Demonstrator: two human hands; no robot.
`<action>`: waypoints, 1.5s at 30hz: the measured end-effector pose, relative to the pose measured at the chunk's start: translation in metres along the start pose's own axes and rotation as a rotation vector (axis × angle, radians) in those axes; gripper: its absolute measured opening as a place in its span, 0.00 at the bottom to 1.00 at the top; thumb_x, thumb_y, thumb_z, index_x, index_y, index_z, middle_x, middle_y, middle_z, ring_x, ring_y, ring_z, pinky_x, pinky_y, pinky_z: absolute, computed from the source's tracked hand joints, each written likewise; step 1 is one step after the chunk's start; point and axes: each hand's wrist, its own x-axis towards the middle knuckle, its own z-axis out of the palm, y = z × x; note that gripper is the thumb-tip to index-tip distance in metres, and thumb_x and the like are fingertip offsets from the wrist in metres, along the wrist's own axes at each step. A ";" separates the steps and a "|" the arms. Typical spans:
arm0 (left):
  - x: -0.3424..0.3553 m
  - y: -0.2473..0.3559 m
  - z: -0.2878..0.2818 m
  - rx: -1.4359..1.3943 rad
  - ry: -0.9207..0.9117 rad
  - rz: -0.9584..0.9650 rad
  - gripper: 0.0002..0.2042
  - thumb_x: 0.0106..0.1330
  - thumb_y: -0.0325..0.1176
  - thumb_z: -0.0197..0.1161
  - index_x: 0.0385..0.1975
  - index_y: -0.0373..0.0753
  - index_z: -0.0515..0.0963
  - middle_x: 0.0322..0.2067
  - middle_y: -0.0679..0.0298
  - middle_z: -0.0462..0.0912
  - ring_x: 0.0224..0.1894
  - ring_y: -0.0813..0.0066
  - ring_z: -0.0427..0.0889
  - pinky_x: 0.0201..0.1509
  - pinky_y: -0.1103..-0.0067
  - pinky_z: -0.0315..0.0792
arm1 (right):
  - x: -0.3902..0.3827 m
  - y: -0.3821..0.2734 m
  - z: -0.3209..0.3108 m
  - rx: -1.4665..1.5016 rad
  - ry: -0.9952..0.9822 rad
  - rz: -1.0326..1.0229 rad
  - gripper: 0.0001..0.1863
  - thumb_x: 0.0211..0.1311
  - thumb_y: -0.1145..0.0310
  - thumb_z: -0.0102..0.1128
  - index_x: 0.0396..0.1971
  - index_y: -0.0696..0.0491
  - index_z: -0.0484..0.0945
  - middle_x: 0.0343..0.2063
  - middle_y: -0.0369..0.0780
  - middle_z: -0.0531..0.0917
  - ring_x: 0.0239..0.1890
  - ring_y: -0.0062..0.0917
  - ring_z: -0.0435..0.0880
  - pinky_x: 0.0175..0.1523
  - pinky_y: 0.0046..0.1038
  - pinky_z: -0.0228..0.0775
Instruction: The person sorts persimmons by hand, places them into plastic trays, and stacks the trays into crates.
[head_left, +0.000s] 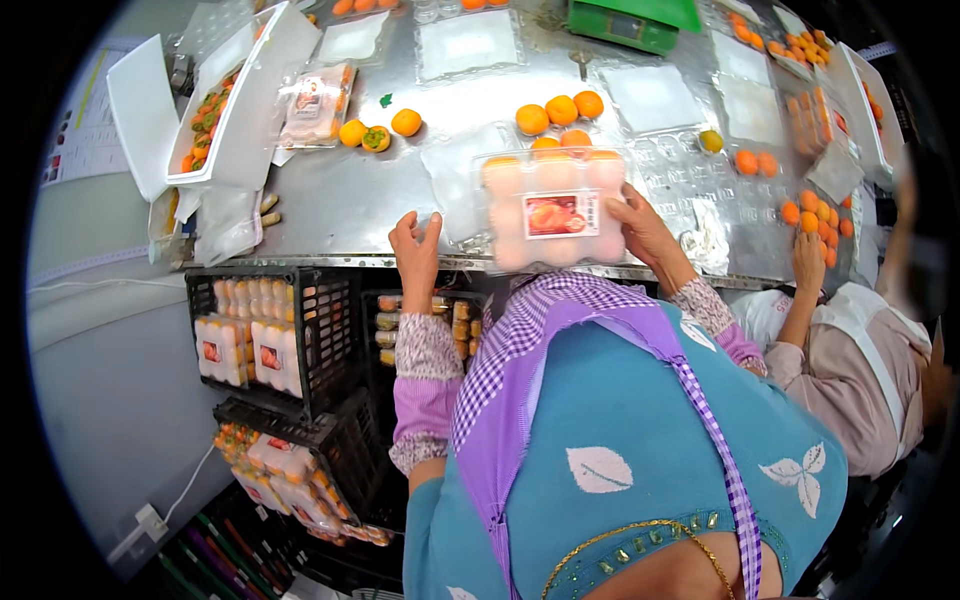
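My right hand (648, 232) grips the right side of a clear plastic pack of persimmons (508, 215), its thumb on the front. The pack stands tilted up above the table's near edge, with a picture label facing me. Apart from the pack's left side, my left hand (416, 245) is raised over the table edge, fingers apart and holding nothing. Behind the pack lie several loose persimmons (532, 119). More loose persimmons (406, 122) lie farther left, one showing its green calyx.
A white foam box of persimmons (240, 108) stands at the left, near a filled pack (318, 105). Empty trays (470, 45) lie across the metal table, with a green scale (635, 22) at the back. Black crates (325, 340) stand below left. A co-worker's hand (808, 262) touches persimmons at right.
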 end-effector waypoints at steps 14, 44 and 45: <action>0.002 0.020 -0.003 0.211 0.025 0.091 0.14 0.62 0.32 0.59 0.45 0.35 0.73 0.21 0.64 0.76 0.22 0.74 0.75 0.29 0.76 0.69 | 0.030 -0.035 -0.041 0.225 0.122 -0.006 0.26 0.64 0.60 0.58 0.59 0.55 0.65 0.53 0.41 0.76 0.54 0.26 0.76 0.59 0.33 0.71; 0.152 -0.053 -0.170 1.150 0.475 0.455 0.15 0.67 0.37 0.51 0.48 0.34 0.74 0.40 0.54 0.77 0.42 0.60 0.75 0.47 0.67 0.69 | 0.081 0.024 -0.011 0.192 0.018 0.002 0.25 0.56 0.61 0.68 0.50 0.55 0.71 0.42 0.36 0.79 0.42 0.19 0.78 0.45 0.25 0.74; 0.156 -0.055 -0.172 1.153 0.480 0.457 0.15 0.67 0.37 0.50 0.47 0.34 0.74 0.40 0.53 0.77 0.42 0.60 0.75 0.47 0.67 0.69 | 0.079 0.021 -0.006 0.133 0.055 0.005 0.25 0.56 0.60 0.68 0.49 0.55 0.72 0.41 0.36 0.79 0.41 0.18 0.78 0.45 0.24 0.74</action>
